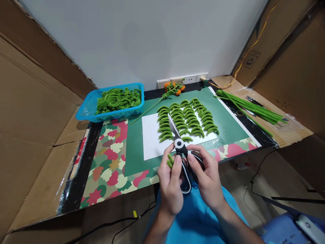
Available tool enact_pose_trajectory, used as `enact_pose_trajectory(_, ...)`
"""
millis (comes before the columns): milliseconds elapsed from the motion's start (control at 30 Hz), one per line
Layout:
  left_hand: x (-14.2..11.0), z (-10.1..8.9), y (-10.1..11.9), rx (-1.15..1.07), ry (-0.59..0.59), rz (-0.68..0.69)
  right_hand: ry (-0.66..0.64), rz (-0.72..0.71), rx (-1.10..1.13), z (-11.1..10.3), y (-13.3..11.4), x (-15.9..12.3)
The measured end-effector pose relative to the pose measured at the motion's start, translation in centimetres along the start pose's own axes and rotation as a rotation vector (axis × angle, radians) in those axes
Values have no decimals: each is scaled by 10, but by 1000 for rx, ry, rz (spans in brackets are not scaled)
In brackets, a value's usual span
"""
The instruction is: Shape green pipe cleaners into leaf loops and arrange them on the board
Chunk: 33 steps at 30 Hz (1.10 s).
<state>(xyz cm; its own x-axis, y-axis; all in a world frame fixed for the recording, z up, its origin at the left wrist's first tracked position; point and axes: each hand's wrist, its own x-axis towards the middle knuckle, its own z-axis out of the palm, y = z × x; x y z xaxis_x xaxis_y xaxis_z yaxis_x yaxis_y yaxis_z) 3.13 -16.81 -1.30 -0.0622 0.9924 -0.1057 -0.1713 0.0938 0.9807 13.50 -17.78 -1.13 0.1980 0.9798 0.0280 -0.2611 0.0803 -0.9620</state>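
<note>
A pair of black-and-white scissors (179,143) points away from me, blades closed, above the near edge of a white sheet (150,135). My left hand (170,181) is closed on the left handle, thumb pressed along it. Short green fuzzy pipe-cleaner ends (170,161) stick out between that hand's fingers. Gripping the opposite handle is my right hand (207,178), its thumb near the pivot. Just beyond the blades, curved green pipe-cleaner leaves (177,117) lie in several columns, partly on the sheet and partly on the green mat (225,118).
A blue plastic basket (111,117) of green pipe-cleaner pieces stands back left. An orange-and-green flower stem (162,98) lies behind the leaves. Straight green pipe cleaners (254,106) and pliers (254,100) lie on the right. Cardboard walls (30,101) flank the table; a socket strip (190,80) is behind.
</note>
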Motion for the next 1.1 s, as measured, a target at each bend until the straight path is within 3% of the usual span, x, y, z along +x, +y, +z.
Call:
enact_pose_trajectory(600, -1, -10, 10, 173, -102, 59, -34, -60, -40, -10, 2, 4)
enact_pose_trajectory(867, 5, -13, 27, 393, -146, 197, -120, -43, -61, -17, 5, 4)
enact_pose_trajectory(1100, 8, -26, 33, 384, -221, 123, -140, -150, -247, -34, -2, 14)
